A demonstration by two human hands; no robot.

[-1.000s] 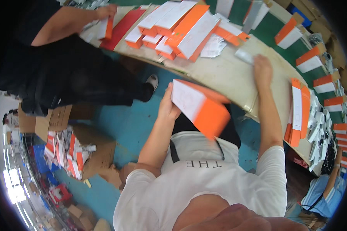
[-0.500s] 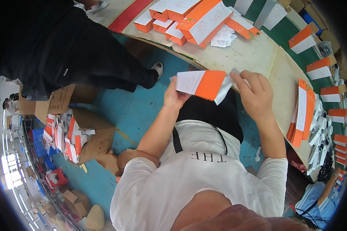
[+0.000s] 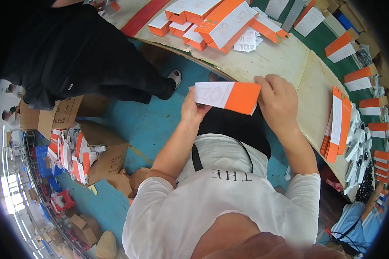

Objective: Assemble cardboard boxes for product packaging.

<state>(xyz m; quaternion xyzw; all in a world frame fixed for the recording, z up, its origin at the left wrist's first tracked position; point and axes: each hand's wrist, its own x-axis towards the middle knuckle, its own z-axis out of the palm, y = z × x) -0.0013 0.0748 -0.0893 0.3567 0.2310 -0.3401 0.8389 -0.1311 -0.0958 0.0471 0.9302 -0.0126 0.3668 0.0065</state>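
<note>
I hold a flat white-and-orange carton (image 3: 227,96) level in front of my chest, just off the table edge. My left hand (image 3: 193,108) grips its white end from below. My right hand (image 3: 278,102) closes over its orange end, fingers curled on top. The carton's long side faces the camera. Whether a paper slip is still in my right hand I cannot tell.
A pale curved worktable (image 3: 285,56) carries a heap of white-and-orange boxes (image 3: 212,21), a paper leaflet (image 3: 247,41) and a stack of flat cartons (image 3: 336,125) at my right. A person in black (image 3: 73,56) stands at the left. Cardboard boxes of packaging (image 3: 90,151) sit on the blue floor.
My right hand came back from the table and joined the carton's orange end. The carton turned from tilted to level and moved closer to my chest.
</note>
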